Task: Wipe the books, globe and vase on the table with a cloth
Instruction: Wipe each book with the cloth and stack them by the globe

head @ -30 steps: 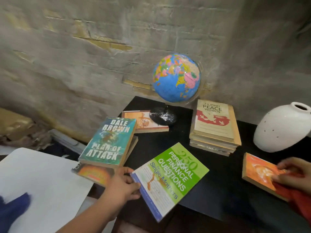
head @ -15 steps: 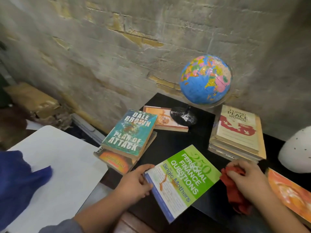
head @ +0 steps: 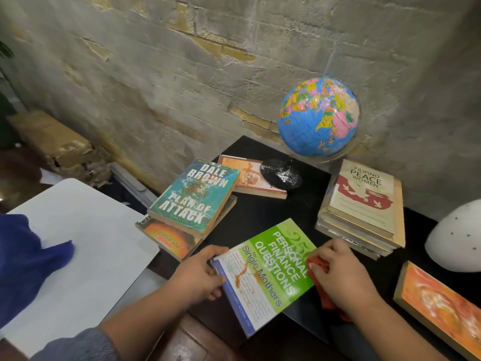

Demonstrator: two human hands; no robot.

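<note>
A green and white finance book (head: 265, 272) lies at the front of the black table (head: 263, 212), hanging over its edge. My left hand (head: 200, 274) grips its left corner. My right hand (head: 338, 274) holds a red cloth (head: 316, 264) against the book's right edge. Behind stand a blue globe (head: 318, 117) on a black base, a teal book (head: 195, 196) stacked on another, an orange book (head: 244, 175) under the globe's base, and a pile of books (head: 364, 207). A white vase (head: 458, 241) is cut off at the right.
An orange-covered book (head: 440, 306) lies at the table's right front. A white board (head: 78, 246) with a blue cloth (head: 23, 261) on it sits to the left, below table height. A rough brick wall (head: 182, 74) runs right behind the table.
My right hand carried the red cloth left from the orange book to the green book's right edge. The left hand kept its grip on the book. The view swung left.
</note>
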